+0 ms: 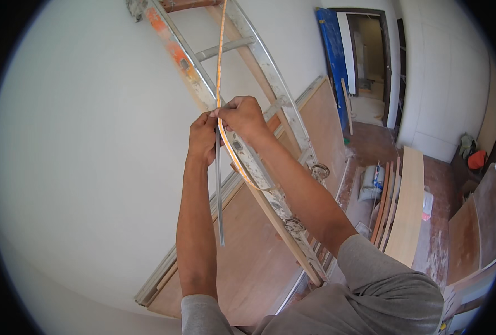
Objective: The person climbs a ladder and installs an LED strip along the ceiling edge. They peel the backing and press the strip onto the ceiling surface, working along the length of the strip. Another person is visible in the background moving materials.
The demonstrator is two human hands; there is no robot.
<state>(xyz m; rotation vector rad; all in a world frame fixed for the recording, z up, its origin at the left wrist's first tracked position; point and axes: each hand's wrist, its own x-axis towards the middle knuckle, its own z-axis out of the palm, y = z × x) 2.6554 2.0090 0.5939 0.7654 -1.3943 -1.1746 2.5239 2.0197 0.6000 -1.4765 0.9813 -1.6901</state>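
Observation:
In front of the ladder, my left hand (pixel 203 137) and my right hand (pixel 243 118) meet with their fingertips pinched. Between the right fingers is a thin flexible strip with orange and white segments, resembling an LED strip (pixel 235 162). It runs up past the top of the view, and its lower part curves toward the ladder rail. My left hand grips a narrow grey channel (pixel 220 201), whose lower end hangs free beside my left forearm. The fingers cover the spot where strip and channel come together.
A paint-stained metal ladder (pixel 284 84) leans along the white wall (pixel 91 167). Large wooden panels (pixel 242 251) stand behind it. To the right, long boards (pixel 405 206) and sacks (pixel 370 183) lie on the floor. A blue sheet (pixel 332 53) stands by a doorway (pixel 369 67).

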